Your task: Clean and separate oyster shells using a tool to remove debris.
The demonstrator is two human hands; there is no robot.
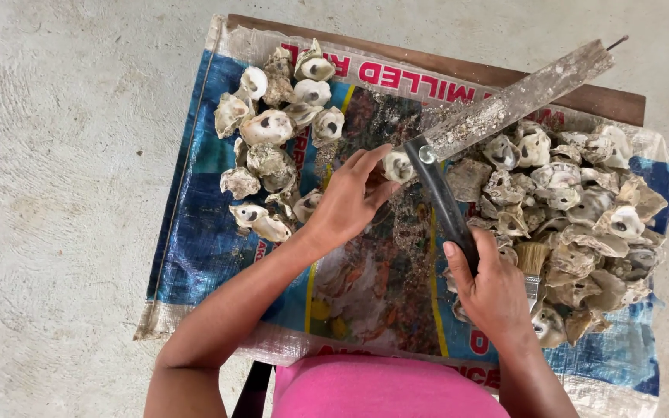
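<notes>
Head view: left hand (348, 200) holds shell (397, 166); right hand (493, 290) grips blade (505, 104).

The right hand (493, 290) covers part of the knife's black handle (443, 203), and the picture's bottom edge cuts off both arms.

Pale concrete floor (56, 193) (swirl-marked)

- A sack (195, 232) lies spread over the desk (613, 99).
- Left of the knife (505, 108), a shell pile (272, 147) lies on the sack.
- Right of the knife lies a bigger shell heap (582, 209).
- A brush (533, 267) lies in that heap, just right of the knife's handle.
</notes>
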